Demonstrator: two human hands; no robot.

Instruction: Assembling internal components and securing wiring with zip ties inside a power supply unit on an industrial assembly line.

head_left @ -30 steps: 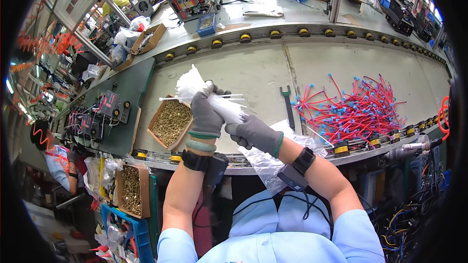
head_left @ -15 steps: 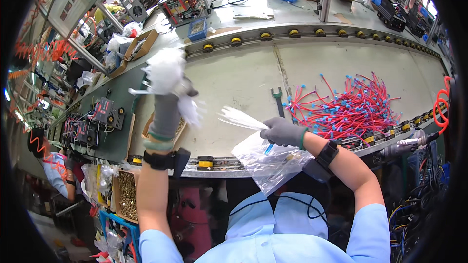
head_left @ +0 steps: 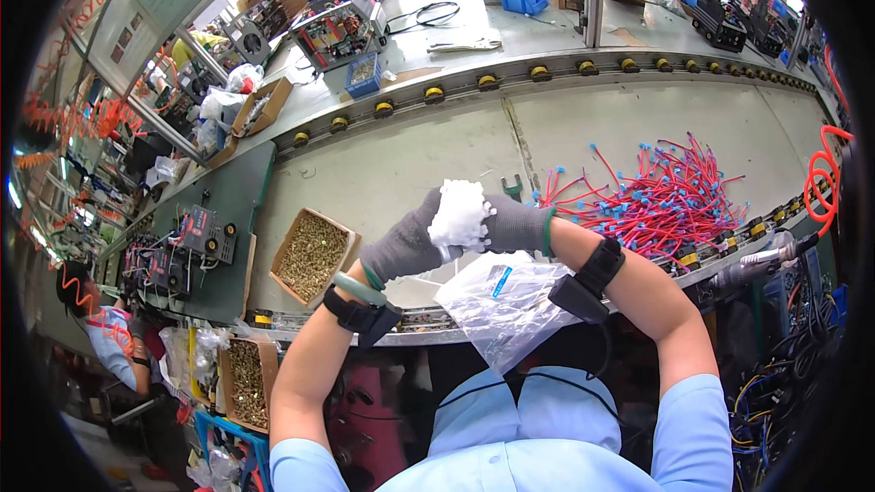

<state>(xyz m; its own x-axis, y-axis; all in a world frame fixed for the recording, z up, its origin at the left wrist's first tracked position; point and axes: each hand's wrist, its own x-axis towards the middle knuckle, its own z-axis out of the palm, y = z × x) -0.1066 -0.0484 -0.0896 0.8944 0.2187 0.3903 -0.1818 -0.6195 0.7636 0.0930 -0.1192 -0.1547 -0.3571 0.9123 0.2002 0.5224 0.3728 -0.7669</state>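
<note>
Both gloved hands meet over the near middle of the bench around a thick bundle of white cable ties (head_left: 460, 212), whose heads cluster upward. My left hand (head_left: 406, 241) is closed round the bundle from the left. My right hand (head_left: 519, 226) grips it from the right; the fingers of both are partly hidden behind the ties. Just below the hands lies a clear plastic bag (head_left: 506, 301) with a blue mark, hanging over the bench edge. A green open-ended wrench (head_left: 512, 188) shows its jaw beyond my right hand, its handle covered.
A pile of red wires with blue connectors (head_left: 652, 205) spreads to the right. At left stands a cardboard box of brass-coloured small parts (head_left: 313, 255); a similar box (head_left: 246, 383) sits lower. A roller rail (head_left: 488, 83) runs behind. A coiled red hose (head_left: 820, 173) hangs far right. Someone works at far left.
My left hand, raised at far left with a blurred bundle of white ties, has come down right to meet my right hand. The ties are now gathered together. The box of brass-coloured parts is uncovered.
</note>
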